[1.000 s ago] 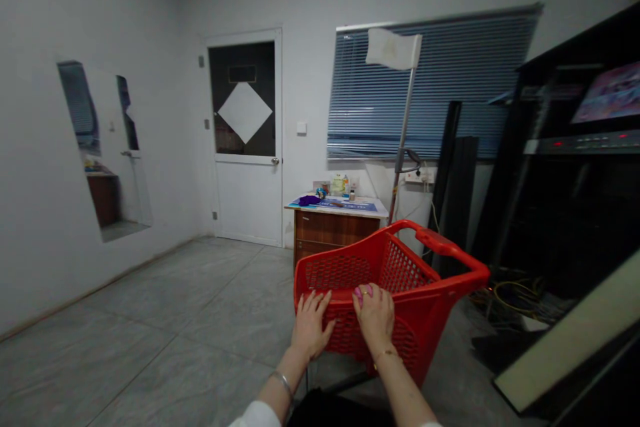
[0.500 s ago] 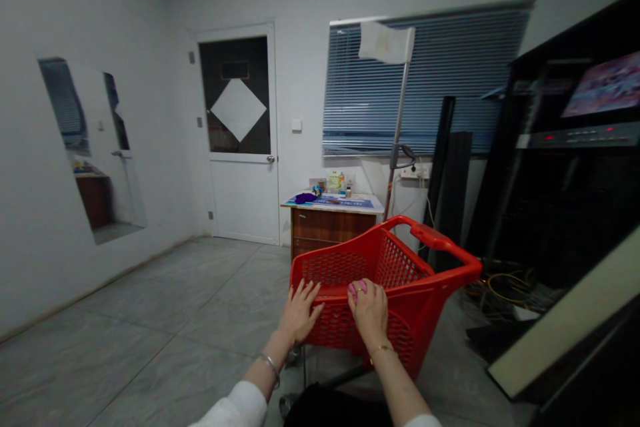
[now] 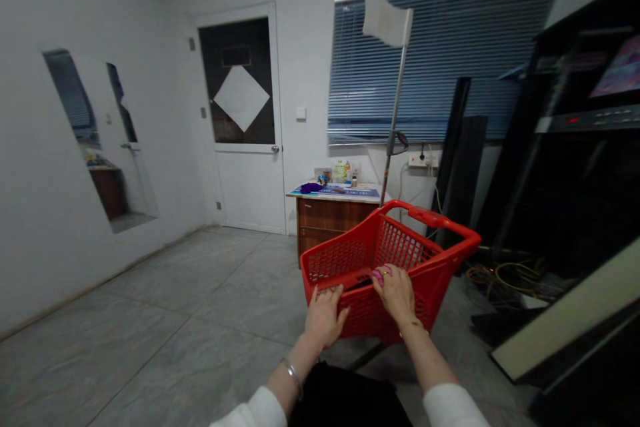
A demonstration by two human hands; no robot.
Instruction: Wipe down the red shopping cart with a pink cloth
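Grey floor (image 3: 150, 320) surrounds a red shopping cart (image 3: 363, 313), its inside showing more than a moment ago. The left hand (image 3: 324, 315) lies open-fingered at its near rim; the right hand (image 3: 396, 292), also there, still grips a bunched pink cloth (image 3: 379, 276), its hold unchanged.

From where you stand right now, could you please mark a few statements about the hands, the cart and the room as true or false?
1. The cart is red. True.
2. The right hand holds a pink item. True.
3. The left hand grips the cart's handle. False; it is at the cart's near side.
4. The purple item lies on the floor. False; it lies on the cabinet.
5. The flag is white. True.
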